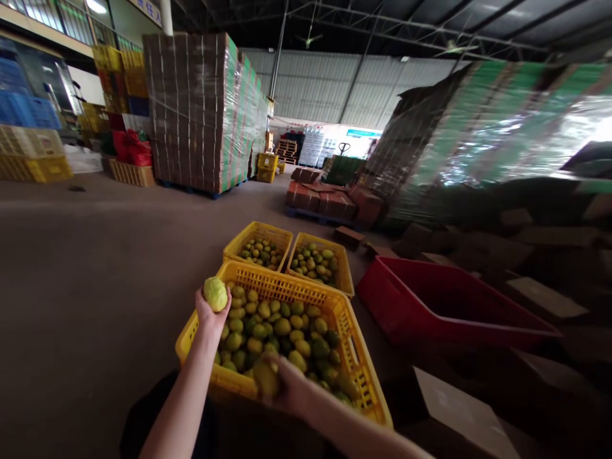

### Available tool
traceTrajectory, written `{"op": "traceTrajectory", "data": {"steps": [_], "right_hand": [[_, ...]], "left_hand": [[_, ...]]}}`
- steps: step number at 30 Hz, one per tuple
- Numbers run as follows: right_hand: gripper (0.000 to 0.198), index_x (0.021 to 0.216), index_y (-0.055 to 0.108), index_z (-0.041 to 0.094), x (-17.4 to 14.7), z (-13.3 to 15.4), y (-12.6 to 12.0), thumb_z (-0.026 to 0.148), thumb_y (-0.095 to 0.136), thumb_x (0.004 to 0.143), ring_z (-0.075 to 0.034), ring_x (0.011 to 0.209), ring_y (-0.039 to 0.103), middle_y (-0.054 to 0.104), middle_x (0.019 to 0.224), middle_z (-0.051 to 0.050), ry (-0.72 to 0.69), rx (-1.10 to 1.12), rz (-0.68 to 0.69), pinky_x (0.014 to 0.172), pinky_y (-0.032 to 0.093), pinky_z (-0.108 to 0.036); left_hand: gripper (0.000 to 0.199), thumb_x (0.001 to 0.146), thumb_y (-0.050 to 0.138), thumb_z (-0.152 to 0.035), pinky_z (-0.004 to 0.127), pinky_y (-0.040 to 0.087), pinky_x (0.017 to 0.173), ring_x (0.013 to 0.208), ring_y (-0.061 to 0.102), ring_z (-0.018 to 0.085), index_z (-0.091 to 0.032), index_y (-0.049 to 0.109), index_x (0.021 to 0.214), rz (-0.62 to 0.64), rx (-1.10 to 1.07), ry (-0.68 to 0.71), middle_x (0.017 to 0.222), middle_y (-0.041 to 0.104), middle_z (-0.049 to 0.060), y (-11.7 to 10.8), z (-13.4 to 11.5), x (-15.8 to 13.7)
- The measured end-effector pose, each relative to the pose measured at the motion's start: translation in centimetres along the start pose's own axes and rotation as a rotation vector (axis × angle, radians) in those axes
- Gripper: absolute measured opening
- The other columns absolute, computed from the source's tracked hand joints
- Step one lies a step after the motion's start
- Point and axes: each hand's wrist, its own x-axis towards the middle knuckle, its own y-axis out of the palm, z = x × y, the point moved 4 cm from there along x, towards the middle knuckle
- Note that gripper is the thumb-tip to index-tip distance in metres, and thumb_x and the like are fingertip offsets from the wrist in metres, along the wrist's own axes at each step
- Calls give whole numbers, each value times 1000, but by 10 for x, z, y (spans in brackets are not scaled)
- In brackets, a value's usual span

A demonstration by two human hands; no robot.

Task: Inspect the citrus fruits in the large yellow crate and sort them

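Note:
My left hand (210, 313) grips a pale yellow-green, lumpy, lemon-like fruit (215, 294) above the left rim of the large yellow crate (363, 366). Many green and yellow fruits (283, 327) of similar size lie in this crate. Over its near side, my right hand (289, 386) is closed around another lemon-like fruit (266, 377), duller in colour. Motion smears the right hand and its fruit. Just beyond stand two more yellow crates, the left one (230, 247) and the right one (347, 266), both part-filled with the same kind of fruit.
A red tub (396, 312) stands to the right, among cardboard boxes (459, 408). Wrapped stacks of cartons rise at the left (186, 115) and right (444, 140). Flat brown boxes (320, 201) lie on a blue pallet ahead. Blue crates (29, 109) are piled far left.

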Motion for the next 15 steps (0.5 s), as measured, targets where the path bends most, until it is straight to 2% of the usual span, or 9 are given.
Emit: {"op": "traceTrajectory", "data": {"steps": [2,4,6,7,9,12,15], "right_hand": [[43,73,44,27,21,57,-25,68,31,74,-21,68,69,58,64,3,-89,65,-115,66,55,-40],[45,84,48,25,35,108,-42,68,33,79,-19,76,70,63,80,0,-153,132,-178,73,56,-40],[42,93,53,23,33,135,-49,63,51,77,-18,74,71,66,93,-3,-228,243,-238,74,56,-40],[42,96,56,23,25,137,-46,59,60,75,-18,75,71,67,101,-4,-246,237,-209,76,56,-38],[44,100,63,20,3,116,-35,54,69,72,-17,77,72,69,107,-6,-201,115,-68,75,56,-33],[45,103,70,20,-33,52,-17,56,63,78,-18,73,72,72,97,-7,17,-253,238,70,56,-31],[45,114,71,25,-54,1,-13,50,64,78,-22,82,71,74,96,-5,133,-671,388,74,56,-33]], "left_hand": [[25,90,41,-37,22,56,56,64,66,14,-24,61,97,17,-1,-28,77,65,2,2,1,-3],[26,89,41,-36,21,55,54,60,65,13,-24,62,97,11,-12,-53,73,64,1,4,4,-5],[26,88,41,-33,21,55,54,58,65,13,-23,63,98,7,-9,-71,71,64,0,6,6,-7],[25,88,42,-33,22,55,54,59,65,13,-23,63,99,9,-4,-78,71,64,1,6,7,-7],[25,89,43,-34,22,55,54,60,66,14,-22,62,101,19,9,-80,74,65,2,6,6,-7],[26,92,42,-35,22,55,53,64,67,14,-22,62,102,39,35,-75,78,66,3,3,4,-9],[27,92,42,-35,22,56,53,66,68,16,-21,64,98,67,84,-82,77,67,5,1,5,-15]]}}
